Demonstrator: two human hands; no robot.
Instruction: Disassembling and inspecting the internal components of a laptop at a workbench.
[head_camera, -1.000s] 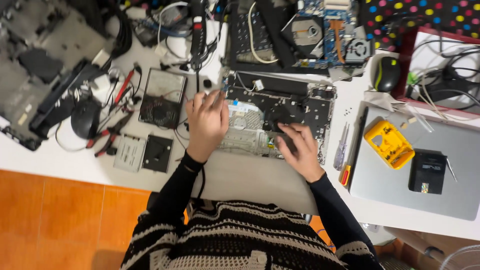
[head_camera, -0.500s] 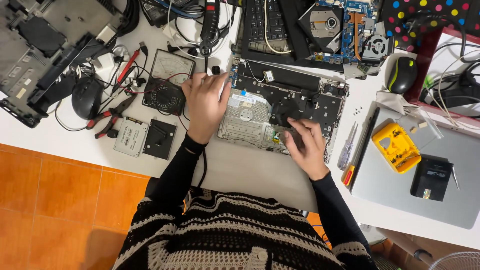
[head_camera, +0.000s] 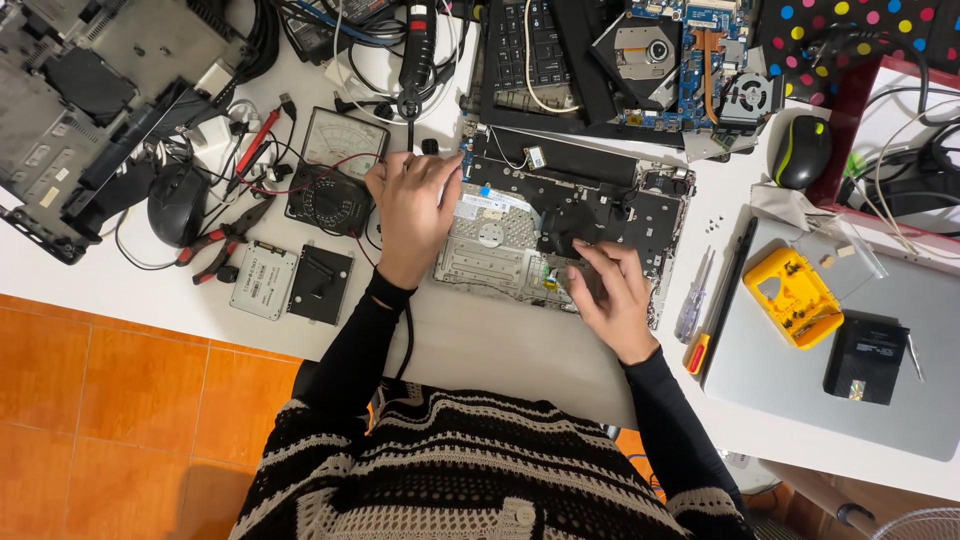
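- The white table is crowded with parts, so anything pushed sideways could be knocked off the near edge onto the orange floor.
- The opened laptop base lies in the middle of the table, just in front of the person. It could be shifted or flexed if it is pressed unevenly, because the boards and thin cables inside it are exposed.
- A closed grey laptop on the right carries a yellow screw tray. The tray could be tipped by an elbow, and the small screws would be scattered.
- The analog multimeter is just beside the left hand, on its left. Its red and black leads could be caught by the sleeve and dragged.
- The left hand rests flat on the far left corner of the base, fingers spread and clamped on nothing. A connector under the palm could be bent by too much weight.
- The right hand is pressed on the near right part of the base, fingers curled down. Whether something small is pinched cannot be told.
- A screwdriver at the right of the base could be rolled away.
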